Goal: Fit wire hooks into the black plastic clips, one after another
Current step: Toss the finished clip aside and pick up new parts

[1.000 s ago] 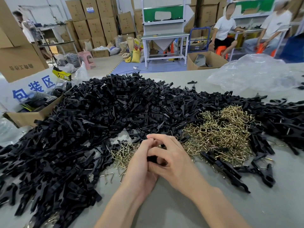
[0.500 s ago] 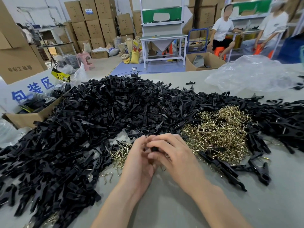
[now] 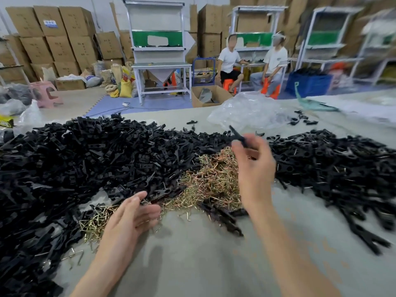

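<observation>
A big heap of black plastic clips [image 3: 92, 159] covers the left and middle of the grey table [image 3: 203, 260]; a second heap [image 3: 334, 166] lies at the right. Between them is a pile of brass wire hooks [image 3: 212, 181]. My right hand [image 3: 254, 166] is raised above the hooks and pinches one black clip [image 3: 239, 136] that points up and left. My left hand [image 3: 130, 217] lies low at the near edge of the hooks, fingers relaxed, palm turned inward, holding nothing. The frame is motion-blurred.
A few assembled clips [image 3: 222, 215] lie just in front of the hooks. A crumpled clear plastic bag [image 3: 246, 112] sits at the table's far side. Two people sit on stools [image 3: 229, 61] beyond the table, among white workbenches and stacked cardboard boxes [image 3: 53, 39].
My hands were together over the near hooks, working on one clip. They have parted: the right hand rose up and to the right with the clip, the left hand stayed low and opened.
</observation>
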A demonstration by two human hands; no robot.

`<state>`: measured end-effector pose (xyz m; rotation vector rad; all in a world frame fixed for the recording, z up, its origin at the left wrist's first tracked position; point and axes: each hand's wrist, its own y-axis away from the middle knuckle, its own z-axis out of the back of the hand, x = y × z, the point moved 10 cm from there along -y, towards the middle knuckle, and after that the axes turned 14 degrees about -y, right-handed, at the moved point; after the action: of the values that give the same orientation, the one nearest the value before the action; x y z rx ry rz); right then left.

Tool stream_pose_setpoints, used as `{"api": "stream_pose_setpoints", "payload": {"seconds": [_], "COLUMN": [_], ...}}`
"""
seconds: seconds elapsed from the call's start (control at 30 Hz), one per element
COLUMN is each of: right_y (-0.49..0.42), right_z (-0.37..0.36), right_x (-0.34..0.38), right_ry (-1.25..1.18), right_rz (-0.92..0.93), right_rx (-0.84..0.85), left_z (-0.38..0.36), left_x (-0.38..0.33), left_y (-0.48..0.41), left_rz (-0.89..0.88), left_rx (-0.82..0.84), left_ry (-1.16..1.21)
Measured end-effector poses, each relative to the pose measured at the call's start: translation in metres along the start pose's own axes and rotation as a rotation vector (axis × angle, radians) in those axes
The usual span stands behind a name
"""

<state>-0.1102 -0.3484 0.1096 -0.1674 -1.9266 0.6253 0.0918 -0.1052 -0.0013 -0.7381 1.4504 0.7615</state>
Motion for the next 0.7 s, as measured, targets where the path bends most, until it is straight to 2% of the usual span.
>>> {"api": "stream_pose_setpoints", "payload": {"seconds": [0.07, 0.13, 0.2, 0.27, 0.37, 0.43, 0.47, 0.57, 0.63, 0.7], "right_y": [-0.043, -0.057, -0.043, -0.011, 0.038, 0.071, 0.086, 0.119, 0.128, 0.126], "right_z": [0.048, 0.066, 0.058, 0.034, -0.014, -0.053, -0.071, -0.111, -0.125, -0.126], "right_x": [-0.001, -0.013, -0.02, -0.022, -0.034, -0.042, -0.043, -0.048, -0.053, -0.058], "right_ry": [-0.077, -0.067, 0.039, 0.102, 0.14, 0.125, 0.146, 0.276, 0.315, 0.314], "right_rz": [-0.125, -0.302, -0.369, -0.333, -0.268, -0.252, -0.226, -0.14, -0.107, -0.105], "right_rx": [-0.258, -0.309, -0.197, -0.057, 0.146, 0.309, 0.394, 0.618, 0.716, 0.727], "left_z": [-0.002, -0.005, -0.006, 0.0, 0.017, 0.033, 0.043, 0.076, 0.091, 0.095], "left_x": [0.0, -0.001, -0.003, -0.009, -0.034, -0.046, -0.046, -0.04, -0.038, -0.033], "left_y": [0.0, 0.002, 0.004, 0.007, 0.013, 0.018, 0.019, 0.018, 0.018, 0.011], "left_rz": [-0.01, -0.021, -0.032, -0.079, -0.289, -0.353, -0.329, -0.114, -0.029, 0.024], "left_rx": [0.005, 0.013, -0.008, -0.089, -0.306, -0.462, -0.546, -0.753, -0.766, -0.68], "left_ry": [-0.037, -0.059, -0.091, -0.194, -0.606, -0.829, -0.957, -1.278, -1.362, -1.444]}}
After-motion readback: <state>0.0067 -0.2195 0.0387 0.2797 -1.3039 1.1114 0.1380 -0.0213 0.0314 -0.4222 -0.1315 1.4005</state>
